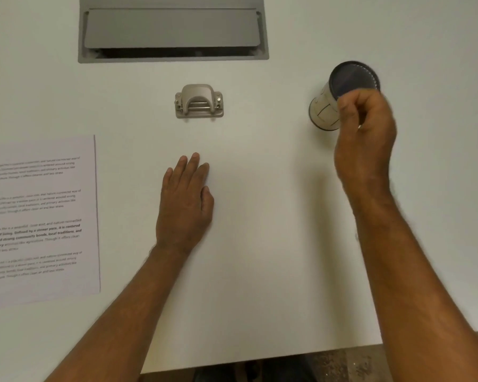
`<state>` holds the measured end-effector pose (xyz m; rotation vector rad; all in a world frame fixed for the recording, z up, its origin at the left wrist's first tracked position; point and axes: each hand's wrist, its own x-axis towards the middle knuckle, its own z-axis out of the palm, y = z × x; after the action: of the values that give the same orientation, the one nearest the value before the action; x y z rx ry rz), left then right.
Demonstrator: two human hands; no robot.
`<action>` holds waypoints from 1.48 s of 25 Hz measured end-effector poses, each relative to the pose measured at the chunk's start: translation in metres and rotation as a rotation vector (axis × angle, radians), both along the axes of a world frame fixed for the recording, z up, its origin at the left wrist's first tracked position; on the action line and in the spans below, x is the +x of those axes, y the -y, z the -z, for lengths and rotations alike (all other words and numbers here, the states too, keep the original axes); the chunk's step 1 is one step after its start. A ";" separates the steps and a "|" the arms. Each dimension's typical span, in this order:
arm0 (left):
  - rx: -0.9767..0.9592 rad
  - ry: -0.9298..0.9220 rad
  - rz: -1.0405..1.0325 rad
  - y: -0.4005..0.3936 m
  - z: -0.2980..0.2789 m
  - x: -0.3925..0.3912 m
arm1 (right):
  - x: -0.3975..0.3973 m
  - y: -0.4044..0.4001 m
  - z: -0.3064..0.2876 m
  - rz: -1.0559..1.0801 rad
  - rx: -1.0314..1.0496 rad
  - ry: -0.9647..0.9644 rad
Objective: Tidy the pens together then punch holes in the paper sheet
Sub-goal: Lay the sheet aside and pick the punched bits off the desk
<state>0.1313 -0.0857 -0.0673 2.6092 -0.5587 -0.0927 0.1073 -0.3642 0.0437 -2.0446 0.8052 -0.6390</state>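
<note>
Left hand [184, 205] lies flat and open on the bench [260, 244], holding nothing. Right hand [366, 139] is curled loosely beside the pen cup [326, 106]; can't tell if it's gripping.

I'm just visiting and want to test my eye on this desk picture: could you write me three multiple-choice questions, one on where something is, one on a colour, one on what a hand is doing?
1. Where does the printed white paper sheet lie?
A. At the desk's left edge
B. Under the punch
C. Inside the cup

2. What colour is the small metal hole punch?
A. Red
B. Beige-grey
C. Blue

3. What is the left hand doing?
A. Gripping the punch
B. Lifting the sheet
C. Lying flat on the white table

Answers:
1 A: it lies far left, apart from the punch.
2 B: its body shows dull beige-grey.
3 C: palm down, fingers spread, holding nothing, while the right hand is at the beige cylindrical pen cup.
</note>
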 end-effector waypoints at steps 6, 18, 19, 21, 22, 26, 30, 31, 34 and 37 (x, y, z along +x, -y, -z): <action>0.016 0.002 -0.006 0.002 0.000 0.000 | 0.036 0.061 -0.007 0.095 -0.292 -0.325; 0.026 -0.005 0.003 0.002 -0.003 0.000 | 0.041 0.063 -0.008 0.041 -0.414 -0.299; 0.023 -0.002 0.004 0.002 -0.003 0.000 | 0.041 0.063 -0.007 0.042 -0.410 -0.289; 0.015 0.006 0.002 0.002 -0.002 0.000 | 0.039 0.062 -0.006 0.032 -0.400 -0.282; 0.015 0.010 0.003 0.002 -0.002 0.000 | 0.038 0.061 -0.005 0.023 -0.396 -0.278; 0.026 0.023 0.007 0.001 -0.001 0.001 | 0.032 0.054 -0.006 -0.009 -0.391 -0.146; 0.021 0.033 0.008 0.002 -0.001 0.000 | 0.002 0.013 -0.002 -0.180 -0.432 0.122; 0.021 0.035 0.004 0.001 -0.002 0.000 | -0.009 -0.005 0.004 -0.227 -0.414 0.134; 0.020 0.040 -0.004 0.001 -0.002 0.000 | -0.049 -0.065 0.035 -0.336 -0.278 0.008; 0.041 0.025 0.004 0.001 -0.002 0.001 | -0.089 -0.121 0.066 -0.407 -0.178 -0.235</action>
<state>0.1320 -0.0870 -0.0649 2.6521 -0.5768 -0.0743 0.0184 -0.2435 -0.0225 -2.3868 0.4480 -0.2510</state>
